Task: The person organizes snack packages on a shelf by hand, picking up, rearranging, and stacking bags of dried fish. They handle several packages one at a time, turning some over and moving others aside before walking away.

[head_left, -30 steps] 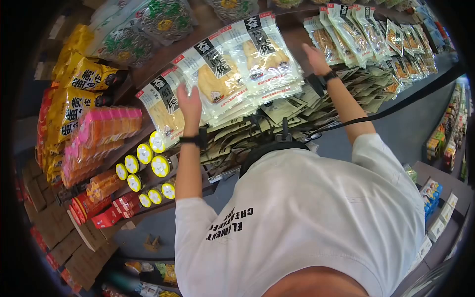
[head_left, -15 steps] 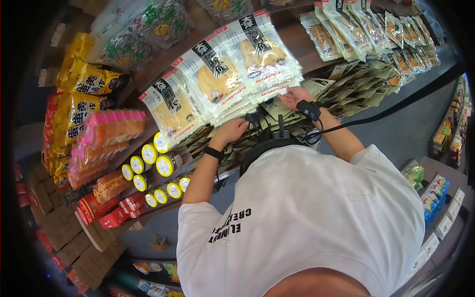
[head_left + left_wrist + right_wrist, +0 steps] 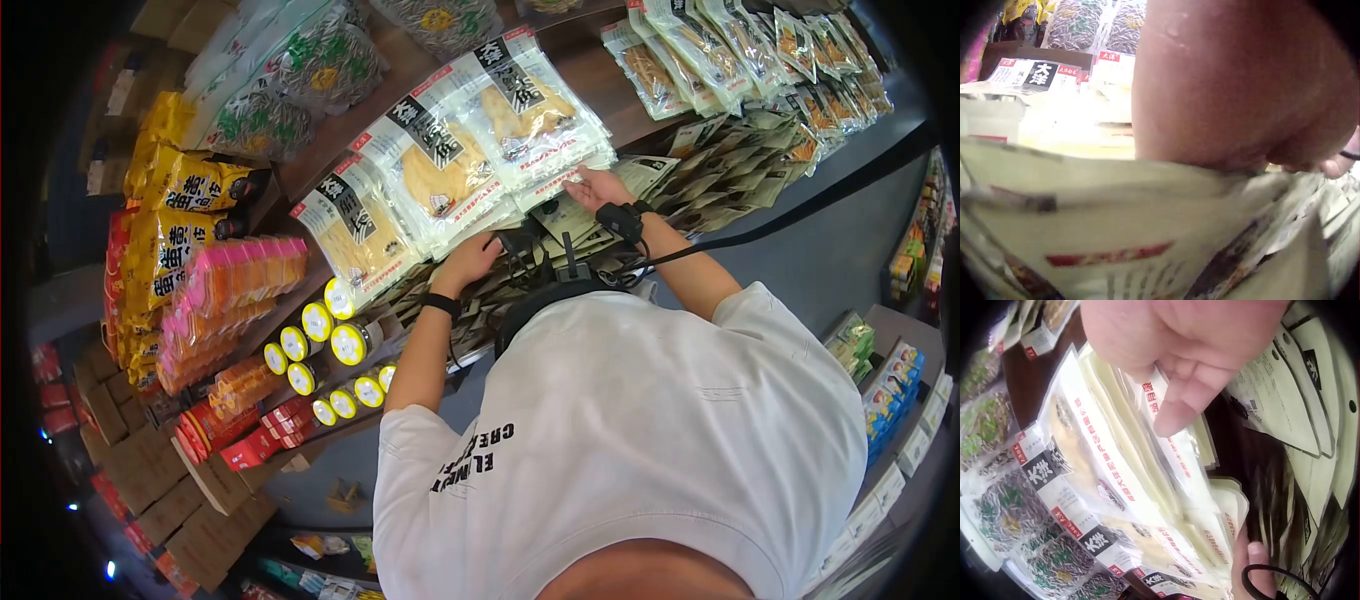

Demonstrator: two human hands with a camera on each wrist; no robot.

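Observation:
Stacked clear packets of flat, yellowish dried seafood [image 3: 440, 180] lie on the dark shelf, with red corners and black label strips. My right hand [image 3: 600, 190] is at the front edge of the right-hand stack. Its fingers [image 3: 1175, 419] are bent over the edges of several packets there, with the thumb out of sight. My left hand [image 3: 472, 262] reaches the lower edge of the middle stack, its fingertips largely hidden. Greenish packets [image 3: 1116, 219] stand in front of it in the left wrist view, and a left finger [image 3: 1257, 553] shows beside the packet edges.
Rows of greenish packets [image 3: 730, 185] fill the tier below. Yellow-lidded jars [image 3: 348, 344], pink-topped boxes [image 3: 250, 262] and yellow bags [image 3: 180, 235] stand to the left. Bags of small dried fish [image 3: 320, 70] sit behind. A black strap [image 3: 800, 215] crosses on the right.
Both hands came down from beside the stacks to their front edges by half a second ago. Since then they have stayed there, while the head view has shifted slightly.

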